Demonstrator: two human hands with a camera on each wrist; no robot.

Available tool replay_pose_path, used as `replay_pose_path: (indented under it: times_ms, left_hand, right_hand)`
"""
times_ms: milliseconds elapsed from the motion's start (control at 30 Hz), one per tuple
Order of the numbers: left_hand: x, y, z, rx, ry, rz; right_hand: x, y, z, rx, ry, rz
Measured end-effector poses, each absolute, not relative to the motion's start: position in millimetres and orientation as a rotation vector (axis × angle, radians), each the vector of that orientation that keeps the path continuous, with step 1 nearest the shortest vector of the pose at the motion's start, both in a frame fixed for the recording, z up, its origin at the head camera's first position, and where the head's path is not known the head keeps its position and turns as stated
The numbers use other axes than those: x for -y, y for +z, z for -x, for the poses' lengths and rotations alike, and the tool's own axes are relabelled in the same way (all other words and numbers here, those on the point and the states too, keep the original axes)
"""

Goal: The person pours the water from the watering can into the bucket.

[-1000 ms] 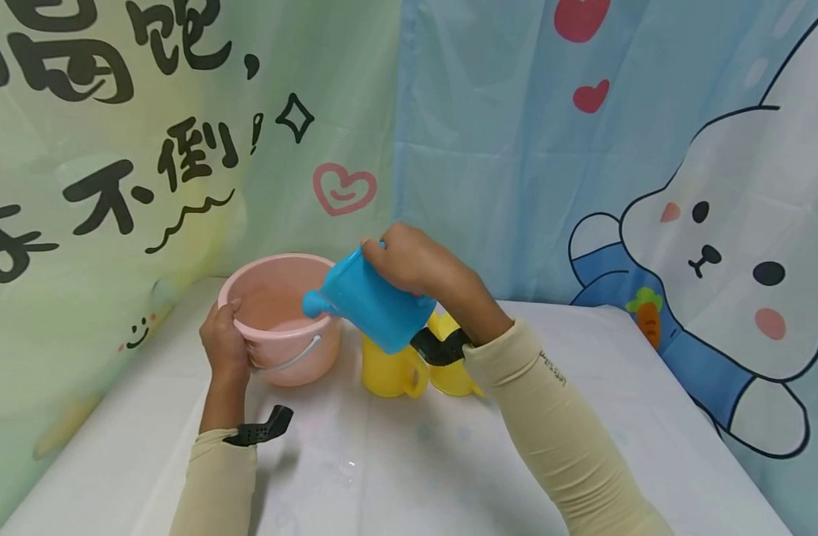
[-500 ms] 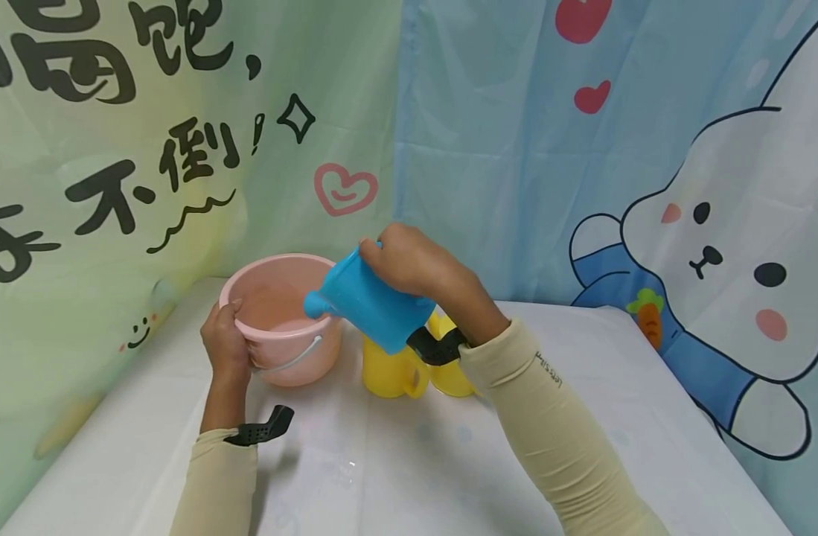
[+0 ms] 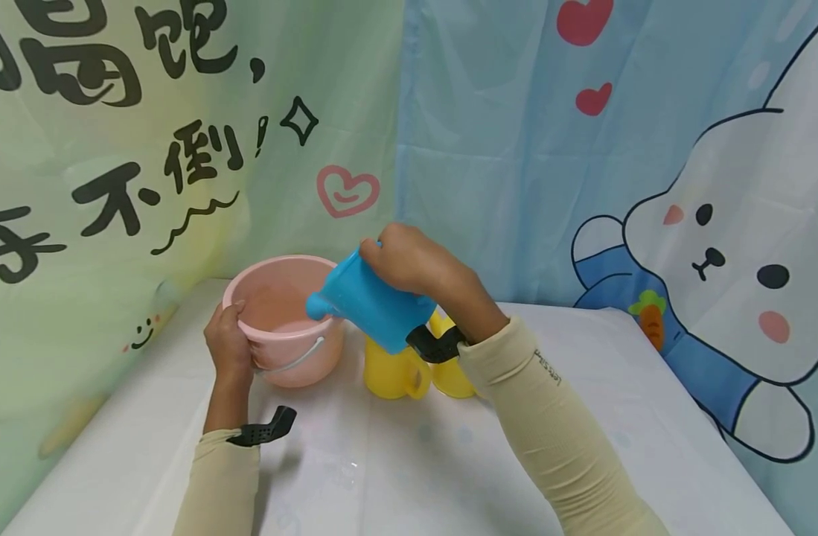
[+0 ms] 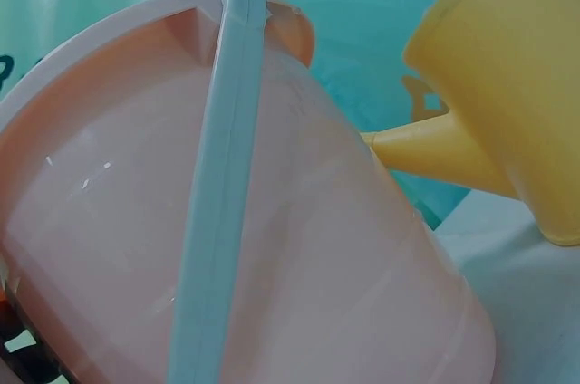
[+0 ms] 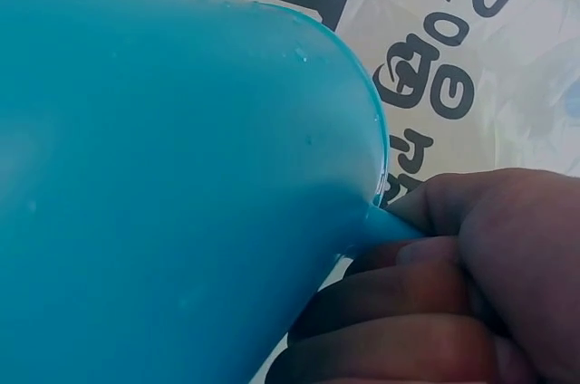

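Observation:
A pink bucket (image 3: pixel 295 353) stands at the left of the table, its pale handle (image 4: pixel 217 194) hanging down the near side. My left hand (image 3: pixel 229 342) grips the bucket's left rim, thumb at the edge. A blue watering can (image 3: pixel 382 301) is tipped to the left, with its spout over the bucket's right rim. Around the can's handle (image 5: pixel 385 232) curl the fingers of my right hand (image 3: pixel 409 260). Droplets cling to the can in the right wrist view. Whether water is flowing from the spout cannot be made out.
Behind the blue can stand two yellow watering cans, the left one (image 3: pixel 388 376) and the right one (image 3: pixel 451 380), both partly hidden. Wet spots (image 3: pixel 350 469) mark the white table (image 3: pixel 395 476). A printed curtain (image 3: pixel 475 149) hangs at the back.
Both hands, the bucket and the blue watering can keep almost the same positions. The whole head view has shifted very slightly.

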State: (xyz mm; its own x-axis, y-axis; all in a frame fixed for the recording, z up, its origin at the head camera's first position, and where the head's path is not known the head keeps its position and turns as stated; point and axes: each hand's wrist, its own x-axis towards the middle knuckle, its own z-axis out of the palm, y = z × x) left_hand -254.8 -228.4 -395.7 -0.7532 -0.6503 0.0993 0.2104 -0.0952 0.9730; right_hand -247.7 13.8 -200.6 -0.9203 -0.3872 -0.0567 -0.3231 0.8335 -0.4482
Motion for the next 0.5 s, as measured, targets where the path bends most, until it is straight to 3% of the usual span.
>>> replay_pose_path:
  times_ms: [500]
  left_hand:
    - [228.3, -396.8, 255.9, 1.575, -1.917, -0.457]
  right_hand:
    - [-10.0, -196.1, 246.8, -2.868, -0.580, 0.519]
